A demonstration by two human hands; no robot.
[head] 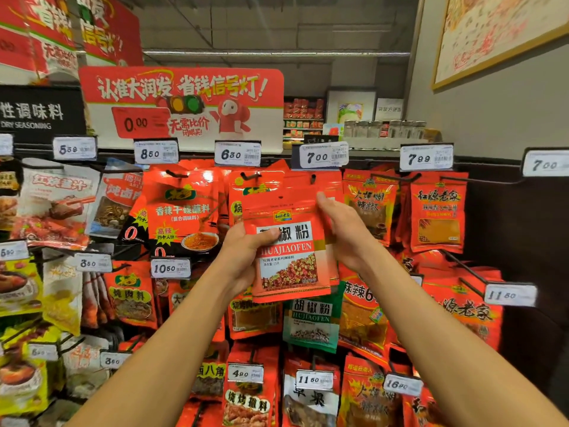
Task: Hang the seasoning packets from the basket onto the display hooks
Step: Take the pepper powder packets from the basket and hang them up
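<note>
- A small stack of red seasoning packets (pixel 289 245) is held up in front of the display rack, near its top row, just under the 7.00 price tag (pixel 323 155). The little hang hole at the top of the front packet is kept facing up, presumably so it can be lined up with a hook.
- The stack's left side is gripped by the left hand (pixel 243 257), thumb curled over the front and the other fingers wrapped behind. Looks like this hand is doing the carrying.
- The stack's right edge is pinched by the right hand (pixel 345 229), thumb pointing up toward the top. Probably it's there to steady and steer the stack.
- The hook (pixel 313 179) right behind the stack already has red packets on it, so that peg is likely the target, though it can't be told for sure.
- How many packets are in the stack can't be counted; only edges show behind the front one.
- The basket isn't in view at all.
- Part of the front label is covered by the left thumb.
</note>
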